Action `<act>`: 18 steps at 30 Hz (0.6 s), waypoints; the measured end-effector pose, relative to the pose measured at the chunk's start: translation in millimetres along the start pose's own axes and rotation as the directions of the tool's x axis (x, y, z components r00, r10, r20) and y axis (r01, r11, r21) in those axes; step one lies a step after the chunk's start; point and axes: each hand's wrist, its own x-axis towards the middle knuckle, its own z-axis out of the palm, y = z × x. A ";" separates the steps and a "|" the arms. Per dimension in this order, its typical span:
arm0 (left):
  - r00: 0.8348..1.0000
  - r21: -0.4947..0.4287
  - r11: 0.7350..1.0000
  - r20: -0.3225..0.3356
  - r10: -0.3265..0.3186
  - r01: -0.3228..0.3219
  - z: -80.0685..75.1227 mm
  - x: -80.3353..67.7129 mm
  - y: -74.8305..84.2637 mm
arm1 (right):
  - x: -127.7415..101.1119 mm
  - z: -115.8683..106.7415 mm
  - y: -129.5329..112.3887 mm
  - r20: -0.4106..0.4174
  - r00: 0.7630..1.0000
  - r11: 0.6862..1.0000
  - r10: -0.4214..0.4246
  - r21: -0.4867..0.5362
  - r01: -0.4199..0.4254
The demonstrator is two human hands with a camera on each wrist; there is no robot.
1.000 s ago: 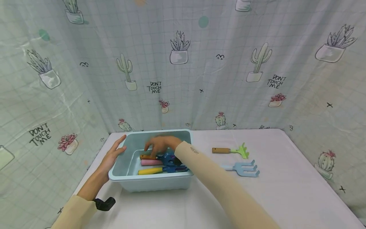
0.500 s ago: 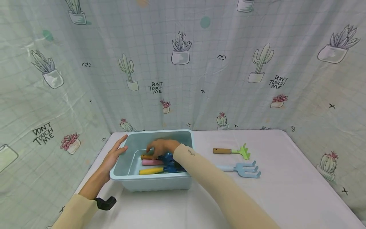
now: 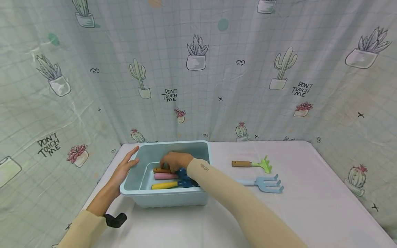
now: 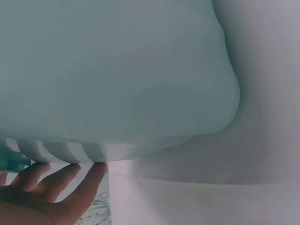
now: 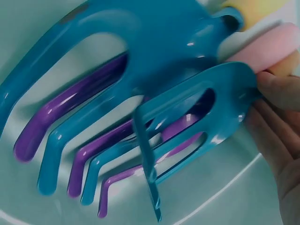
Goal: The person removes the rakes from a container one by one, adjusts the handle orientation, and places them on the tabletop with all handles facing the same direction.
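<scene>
A light blue plastic bin (image 3: pixel 164 197) stands at the left of the white table. My left hand (image 3: pixel 124 168) rests flat against its left wall, fingers straight at the ribbed rim (image 4: pixel 51 187). My right hand (image 3: pixel 175 159) reaches down into the bin, fingers curled over a brown wooden handle (image 3: pixel 160 170). Beside that lie a pink handle (image 3: pixel 165 176) and a yellow handle (image 3: pixel 164 185). In the right wrist view, blue fork heads (image 5: pixel 187 117) overlap a purple one (image 5: pixel 70 122), and my fingers (image 5: pixel 276 136) touch the neck of a blue head.
To the right of the bin, a green rake with a wooden handle (image 3: pixel 252 164) and a pale blue fork (image 3: pixel 264 183) lie on the table (image 3: pixel 310 206). A cactus-print curtain (image 3: pixel 217 75) closes the back and both sides.
My right hand has sunk lower into the bin and settled on the brown handle. The left hand has stayed on the bin's left wall.
</scene>
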 end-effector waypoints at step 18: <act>1.000 0.011 1.000 -0.009 0.001 0.000 1.2 1.1 -1.2 | 2.2 -1.0 4.4 0.001 1.000 0.999 -0.008 -0.031 0.008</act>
